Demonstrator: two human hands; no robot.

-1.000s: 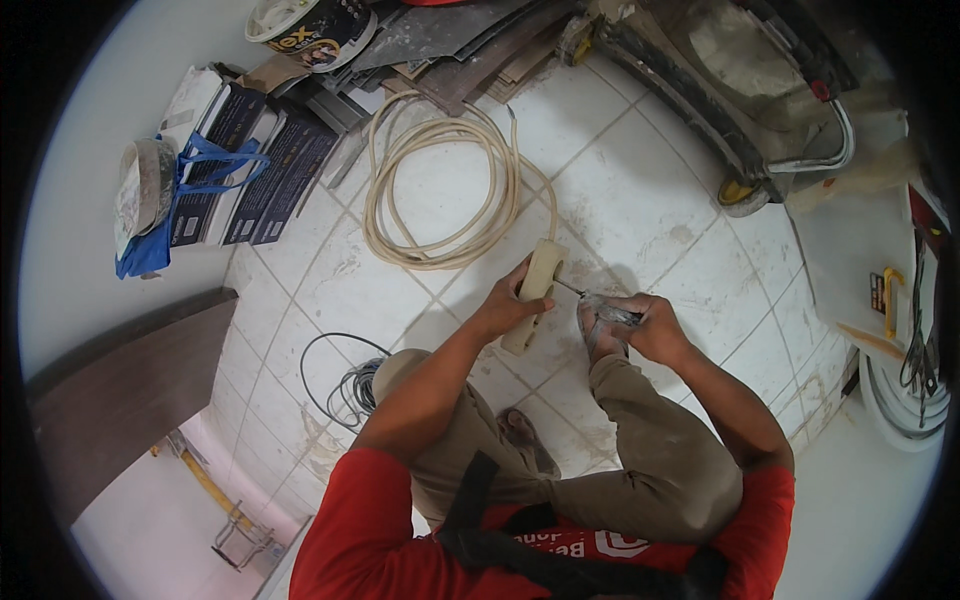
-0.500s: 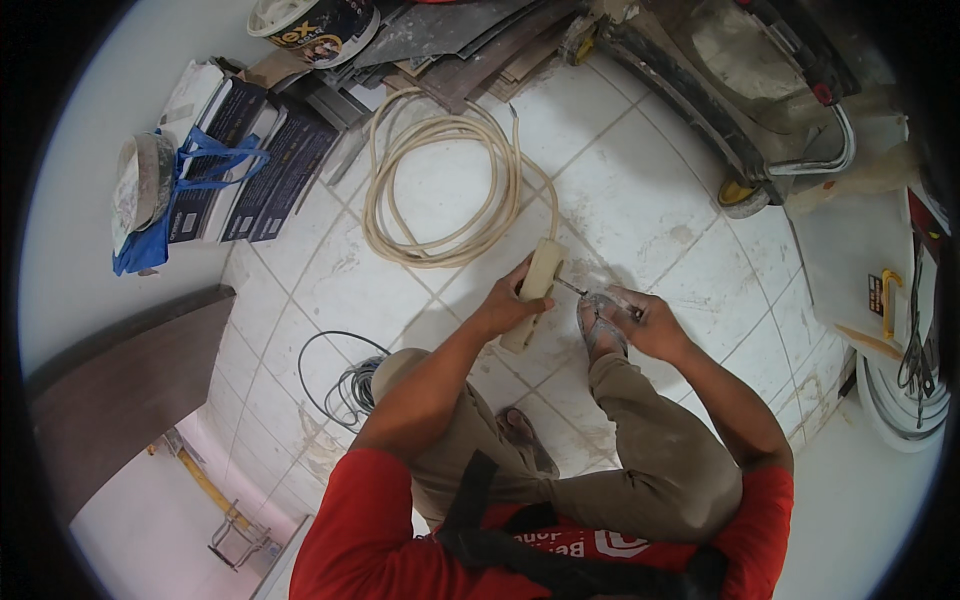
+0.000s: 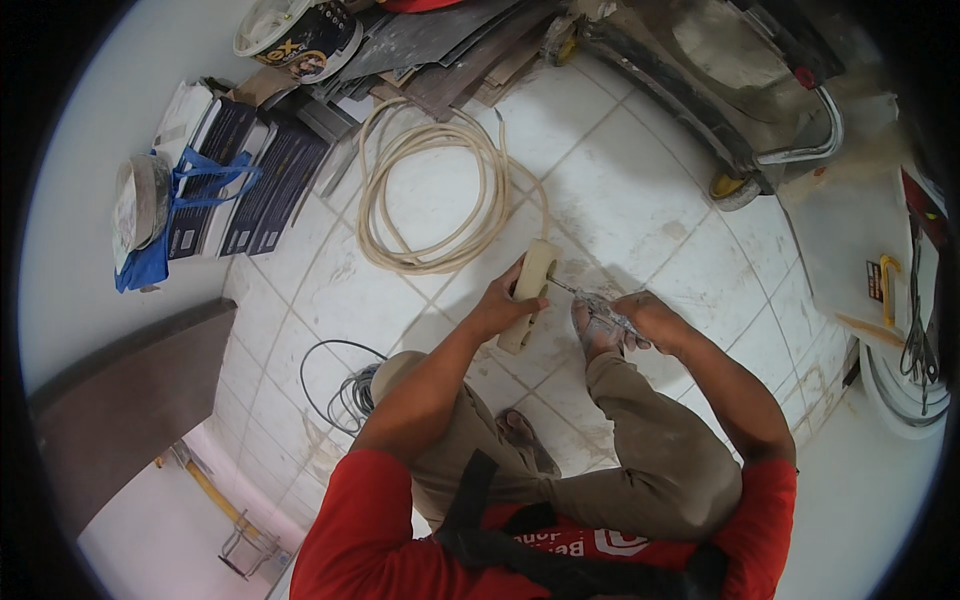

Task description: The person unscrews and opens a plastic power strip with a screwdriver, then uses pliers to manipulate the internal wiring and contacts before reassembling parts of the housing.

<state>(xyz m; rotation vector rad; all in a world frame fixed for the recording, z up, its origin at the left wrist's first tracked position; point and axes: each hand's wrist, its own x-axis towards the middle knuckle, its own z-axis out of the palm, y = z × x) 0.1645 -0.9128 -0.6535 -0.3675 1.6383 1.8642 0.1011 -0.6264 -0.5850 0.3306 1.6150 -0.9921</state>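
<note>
My left hand (image 3: 496, 305) is closed round a beige power strip (image 3: 538, 264), held tilted above the floor. From the strip a beige cable runs to a loose coil (image 3: 376, 208) lying on the tiles. My right hand (image 3: 654, 322) grips a thin-shafted tool, apparently a screwdriver (image 3: 571, 290), with a dusty grey handle; its tip meets the right side of the strip, though the exact contact is too small to tell. My right foot (image 3: 601, 337) is behind and below the tool. A bundle of grey cable (image 3: 350, 397) lies left of my left knee.
White tiled floor (image 3: 650, 230). At the upper left stand dark boxes (image 3: 232, 185) with a blue bag, a bucket (image 3: 298, 42) and stacked grey boards (image 3: 420, 40). A wheeled black item (image 3: 680, 100) is at upper right, a panel (image 3: 835, 250) at right, a dark brown board (image 3: 130, 380) at left.
My right hand has shifted its grip on the tool's handle, which now points more down toward the right. The strip stays in my left hand. The view has moved slightly.
</note>
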